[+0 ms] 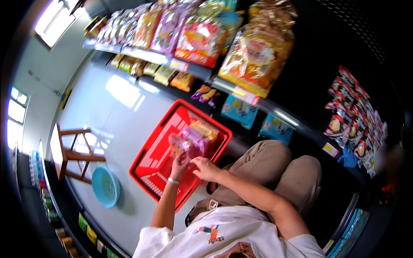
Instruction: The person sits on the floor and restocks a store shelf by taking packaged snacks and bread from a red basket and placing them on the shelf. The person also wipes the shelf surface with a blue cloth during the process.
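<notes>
A shiny pink snack packet (180, 146), slightly blurred, is held in my left hand (178, 169) above the red plastic shopping basket (151, 151). At the packet's near end are the fingertips of my right hand (206, 169); whether they grip it is unclear. A purple packet (200, 143) lies in the basket just beyond the held one. Beside it, against the basket's far wall, is a yellow-orange packet (205, 129). The basket stands on the floor by my knees.
Snack bags, one a large gold bag (255, 61), line a black shelf (277, 113) along the far side and right. Blue packets (239, 109) sit on a lower level. A light blue basin (105, 187) and wooden stool (75, 154) stand on the left floor.
</notes>
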